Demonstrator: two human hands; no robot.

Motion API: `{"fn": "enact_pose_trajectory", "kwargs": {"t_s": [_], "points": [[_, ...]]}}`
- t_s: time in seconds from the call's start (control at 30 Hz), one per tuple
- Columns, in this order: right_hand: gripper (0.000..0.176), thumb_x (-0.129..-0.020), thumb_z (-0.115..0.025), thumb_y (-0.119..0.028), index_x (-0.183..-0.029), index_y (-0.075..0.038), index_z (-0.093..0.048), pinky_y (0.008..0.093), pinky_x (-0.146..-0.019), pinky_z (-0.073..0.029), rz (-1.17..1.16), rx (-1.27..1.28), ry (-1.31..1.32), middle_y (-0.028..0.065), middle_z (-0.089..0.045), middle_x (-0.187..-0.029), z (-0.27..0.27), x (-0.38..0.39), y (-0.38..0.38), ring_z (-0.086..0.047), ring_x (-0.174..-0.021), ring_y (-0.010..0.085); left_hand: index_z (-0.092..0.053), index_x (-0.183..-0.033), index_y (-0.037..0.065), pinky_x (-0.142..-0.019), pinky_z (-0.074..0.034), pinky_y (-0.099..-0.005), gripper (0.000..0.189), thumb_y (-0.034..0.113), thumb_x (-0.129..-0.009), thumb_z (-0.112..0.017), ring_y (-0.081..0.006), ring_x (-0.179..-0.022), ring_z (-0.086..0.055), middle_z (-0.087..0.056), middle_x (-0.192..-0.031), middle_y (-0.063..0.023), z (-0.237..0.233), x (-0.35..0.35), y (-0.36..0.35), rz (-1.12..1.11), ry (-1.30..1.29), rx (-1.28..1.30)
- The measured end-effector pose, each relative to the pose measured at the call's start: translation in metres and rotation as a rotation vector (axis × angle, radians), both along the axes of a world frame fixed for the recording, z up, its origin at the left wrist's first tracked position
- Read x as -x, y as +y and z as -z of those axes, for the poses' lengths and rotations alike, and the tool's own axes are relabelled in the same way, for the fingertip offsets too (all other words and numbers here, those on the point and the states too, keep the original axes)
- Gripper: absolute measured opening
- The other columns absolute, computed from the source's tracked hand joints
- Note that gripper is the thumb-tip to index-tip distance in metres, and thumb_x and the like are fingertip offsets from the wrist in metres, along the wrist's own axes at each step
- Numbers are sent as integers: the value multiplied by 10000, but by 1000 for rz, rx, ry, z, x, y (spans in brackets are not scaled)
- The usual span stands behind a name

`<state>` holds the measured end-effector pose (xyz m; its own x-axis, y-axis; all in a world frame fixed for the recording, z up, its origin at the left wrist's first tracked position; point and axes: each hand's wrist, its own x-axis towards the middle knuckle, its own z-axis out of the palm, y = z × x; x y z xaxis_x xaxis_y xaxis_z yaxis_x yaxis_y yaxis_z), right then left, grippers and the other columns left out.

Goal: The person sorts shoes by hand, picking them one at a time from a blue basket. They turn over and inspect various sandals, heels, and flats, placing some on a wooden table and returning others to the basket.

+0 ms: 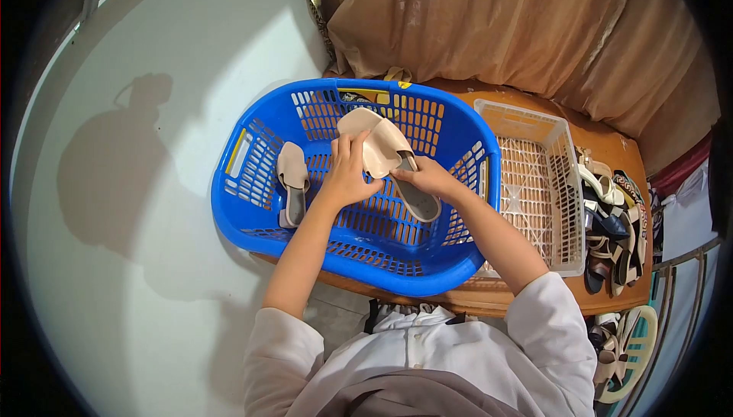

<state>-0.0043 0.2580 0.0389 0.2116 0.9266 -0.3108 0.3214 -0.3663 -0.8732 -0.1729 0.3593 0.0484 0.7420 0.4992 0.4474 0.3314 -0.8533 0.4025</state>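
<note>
Over a blue plastic laundry basket [359,268], a beige slide sandal [388,146] with a grey insole is held in both hands. My left hand [348,177] has its fingers closed on the wide beige upper at the toe end. Gripping the side near the middle is my right hand [427,177], thumb on the insole and the other fingers hidden beneath. The heel end points down towards me. Inside the basket, against its left wall, rests a similar beige sandal [292,180], apart from both hands.
The basket stands on a brown wooden table [450,293]. Right of it is a white slotted crate [569,188], then a pile of assorted shoes [617,222]. More sandals lie on a pale chair [645,341] below. A brown curtain [489,20] hangs behind; a white wall [191,150] is at left.
</note>
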Motion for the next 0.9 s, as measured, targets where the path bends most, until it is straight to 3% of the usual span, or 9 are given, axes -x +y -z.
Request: {"fn": "enact_pose_trajectory", "kwargs": {"t_s": [0.2, 0.37, 0.47, 0.57, 0.67, 0.9], "points": [[498, -756, -695, -340, -1146, -65, -555, 340, -810, -456, -91, -97, 36, 133, -637, -1002, 11, -8, 0, -608, -940, 230, -323, -1295, 41, -908, -363, -460, 857, 178, -552, -729, -371, -1033, -378, -364, -1098, -170, -3, -1, -1, 58, -90, 75], [609, -726, -732, -245, -1228, -40, -454, 338, -836, -449, -77, -228, 153, 157, -603, -1071, 7, -2, -1, -591, -990, 246, -360, -1271, 29, -919, -354, -445, 697, 51, -639, -651, -365, -1016, -421, -413, -1084, -161, -4, -8, -4, 2, -165, -173], [618, -739, -688, -97, -1263, -34, -368, 348, -865, -446, 31, -297, -152, 146, -571, -1102, -5, 5, -2, -570, -998, 215, -391, -1240, 12, -927, -348, -428, 607, -45, -666, -578, -353, -1020, -441, -453, -1088, -161, -4, -11, -8, -7, -179, -286], [665, -709, -679, -43, -1274, -36, -328, 365, -843, -468, 46, -521, -309, 181, -493, -1181, -2, 8, -5, -554, -1027, 278, -410, -1208, 0, -924, -349, -421, 569, -88, -662, -544, -348, -1035, -444, -470, -1103, -170, 0, -13, -13, -11, -186, -291], [659, -708, -672, -98, -1273, -137, -334, 410, -800, -487, 88, -676, -443, 186, -470, -1167, -3, 11, -7, -568, -941, 391, -405, -1192, 1, -921, -352, -425, 565, -85, -654, -554, -356, -1046, -438, -463, -1116, -183, 6, -10, -7, -9, -209, -252], [704, -651, -675, -76, -1272, -174, -358, 405, -720, -506, 113, -539, -811, 164, -457, -1134, -19, 27, -10, -567, -915, 364, -349, -1179, 2, -923, -348, -443, 611, -57, -630, -611, -397, -1031, -425, -442, -1122, -202, 15, -11, -7, 101, -279, -178]]}}
